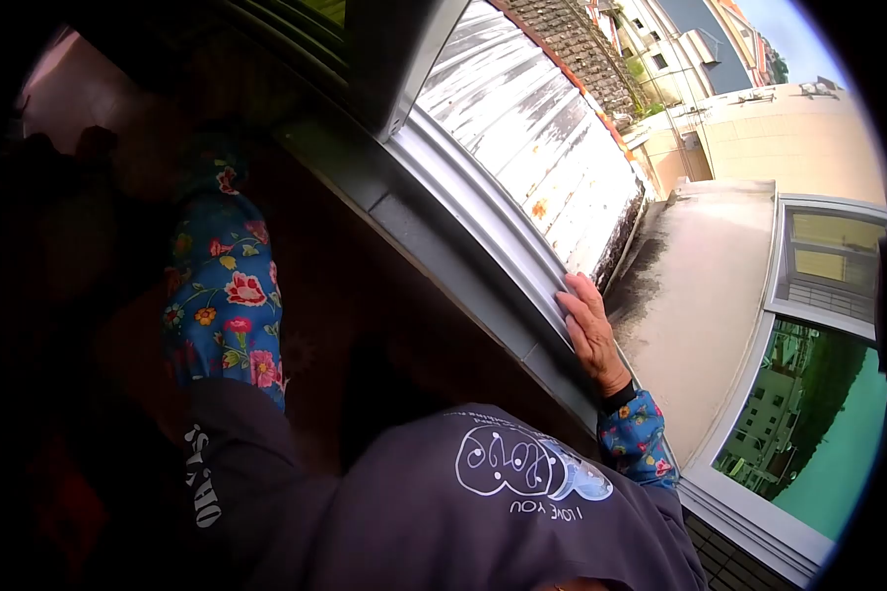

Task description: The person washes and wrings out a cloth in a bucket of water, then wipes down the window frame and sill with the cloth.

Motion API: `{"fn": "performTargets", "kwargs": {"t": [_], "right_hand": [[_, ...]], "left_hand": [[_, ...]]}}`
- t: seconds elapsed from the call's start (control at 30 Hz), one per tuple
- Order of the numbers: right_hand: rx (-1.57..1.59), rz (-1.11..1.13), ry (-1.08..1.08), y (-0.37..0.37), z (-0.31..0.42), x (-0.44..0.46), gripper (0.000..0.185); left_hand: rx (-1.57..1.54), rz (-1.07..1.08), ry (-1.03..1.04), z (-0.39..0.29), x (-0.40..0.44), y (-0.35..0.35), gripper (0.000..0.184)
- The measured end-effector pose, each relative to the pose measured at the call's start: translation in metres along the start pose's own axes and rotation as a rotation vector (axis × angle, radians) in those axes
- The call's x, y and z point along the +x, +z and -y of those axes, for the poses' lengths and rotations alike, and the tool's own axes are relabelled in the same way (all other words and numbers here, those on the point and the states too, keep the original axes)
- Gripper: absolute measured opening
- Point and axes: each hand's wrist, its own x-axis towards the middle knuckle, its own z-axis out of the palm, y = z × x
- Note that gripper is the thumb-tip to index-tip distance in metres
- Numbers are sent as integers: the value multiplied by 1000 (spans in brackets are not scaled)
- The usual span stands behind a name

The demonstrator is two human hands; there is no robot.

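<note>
My right hand [593, 335] rests on the silver window frame [503, 212], its fingers stretched out along the metal rail. It is open and holds nothing that I can see. A dark cuff and a blue floral sleeve cover [636, 433] show below that wrist. My left arm, in a matching floral sleeve cover [229, 286], reaches away on the left side. Deep shadow hides my left hand, so its fingers and anything in them cannot be made out. The dark window sill [453, 271] runs diagonally between my two arms.
Outside the window lie a weathered white corrugated roof [522, 128], a tiled roof [581, 49] and a stained pale wall [700, 276]. A window with green reflecting glass [808, 414] is on the right. Dark green slats [286, 39] show at the top.
</note>
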Motion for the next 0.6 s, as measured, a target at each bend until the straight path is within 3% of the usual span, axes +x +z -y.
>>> {"fn": "performTargets", "kwargs": {"t": [0.17,0.2,0.23,0.27,0.3,0.47,0.6], "right_hand": [[84,-111,-92,17,-8,10,30],[15,-169,-124,23,-9,26,28],[-118,-305,-199,31,-11,29,25],[-174,-425,-201,35,-3,31,25],[-188,-567,-212,49,2,36,26],[-139,-802,-167,76,36,34,22],[57,-803,-114,77,24,33,27]], "left_hand": [[-89,-66,228,19,-41,5,57],[-76,156,154,-44,-64,-37,58],[-336,207,216,-52,-89,-38,50],[-156,160,230,-63,-124,-41,49],[-164,103,295,-79,-154,-44,51],[-309,245,234,-149,-284,-66,59],[-251,213,134,-168,-285,-71,66]]}}
